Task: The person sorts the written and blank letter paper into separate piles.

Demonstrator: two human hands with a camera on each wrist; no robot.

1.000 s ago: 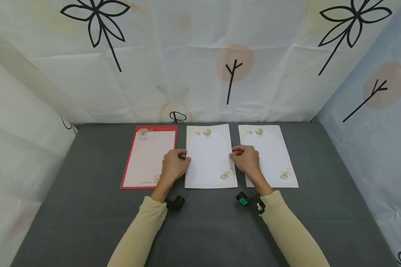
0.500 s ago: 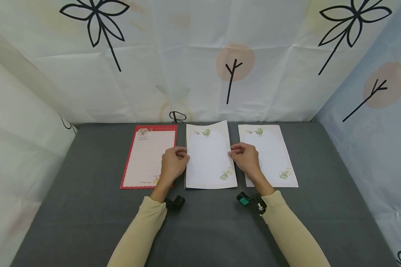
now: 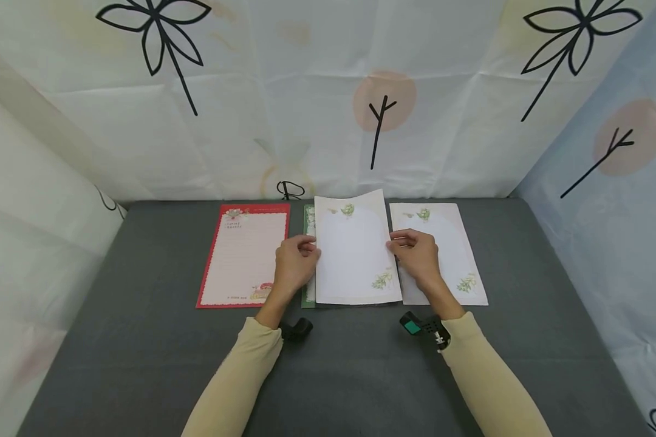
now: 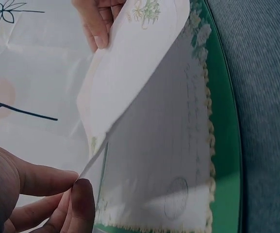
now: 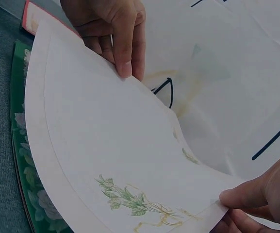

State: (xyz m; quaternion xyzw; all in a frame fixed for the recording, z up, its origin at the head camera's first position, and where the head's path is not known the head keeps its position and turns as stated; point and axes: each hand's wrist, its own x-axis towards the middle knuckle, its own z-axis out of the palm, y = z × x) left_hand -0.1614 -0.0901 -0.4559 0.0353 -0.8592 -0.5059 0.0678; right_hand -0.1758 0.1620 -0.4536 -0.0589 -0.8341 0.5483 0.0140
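A white sheet of paper [image 3: 355, 255] with green leaf prints is held up between both hands, its surface bowed in the wrist views. My left hand [image 3: 297, 261] pinches its left edge between thumb and fingers. On the opposite edge, my right hand [image 3: 417, 254] has the same kind of pinch. Beneath the raised sheet lies a green-bordered sheet [image 4: 224, 160] with a floral edge and faint writing lines, mostly covered in the head view. Its green strip [image 3: 308, 297] shows left of the white paper.
To the left lies a red-bordered letter sheet [image 3: 235, 255]. Another white leaf-printed sheet [image 3: 454, 267] lies on the right, partly behind my right hand and forearm. All rest on a dark grey table [image 3: 350, 376], with a patterned cloth backdrop [image 3: 317, 109] behind.
Both hands have lifted the top white sheet off the middle pile and carried it up and to the right. The green-bordered sheet underneath has come into sight.
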